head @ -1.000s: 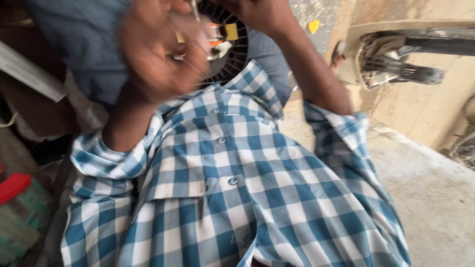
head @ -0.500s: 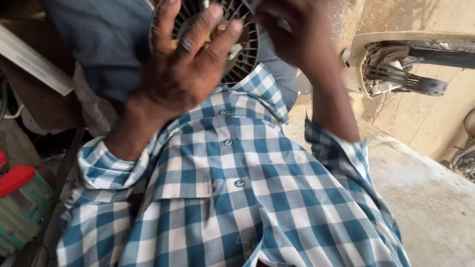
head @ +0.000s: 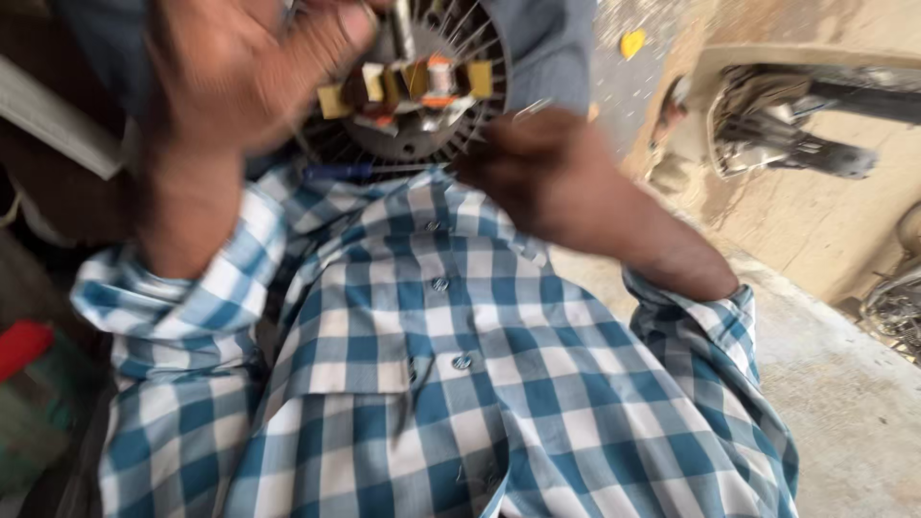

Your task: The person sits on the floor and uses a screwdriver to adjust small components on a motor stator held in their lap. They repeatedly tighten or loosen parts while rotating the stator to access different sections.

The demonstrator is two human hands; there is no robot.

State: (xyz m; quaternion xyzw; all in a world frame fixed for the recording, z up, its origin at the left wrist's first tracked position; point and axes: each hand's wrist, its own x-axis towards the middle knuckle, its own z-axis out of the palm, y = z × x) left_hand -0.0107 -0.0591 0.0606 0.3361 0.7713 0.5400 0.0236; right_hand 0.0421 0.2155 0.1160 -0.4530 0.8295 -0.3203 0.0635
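A round grey fan motor point(head: 422, 134) with thin radial fins, copper windings and yellow insulation sits at the top centre, just above my blue-and-white checked shirt point(head: 451, 384). My left hand point(head: 240, 77) is blurred and reaches over the motor's upper left, fingertips curled onto its top. My right hand point(head: 537, 177) grips the motor's lower right rim, fingers bent, with a thin wire showing just above it. A dark blue rod-like handle point(head: 336, 171) lies along the motor's lower left edge.
Blue denim cloth point(head: 556, 48) lies behind the motor. A red object point(head: 24, 345) sits at the left edge. To the right are a concrete floor point(head: 844, 403), a dusty wall with a dark metal machine part point(head: 787, 125), and a small yellow scrap point(head: 631, 43).
The view has dropped, so the motor's windings now show. My left hand has shifted from covering the motor's face to its upper left. My right hand has moved down to the lower right rim.
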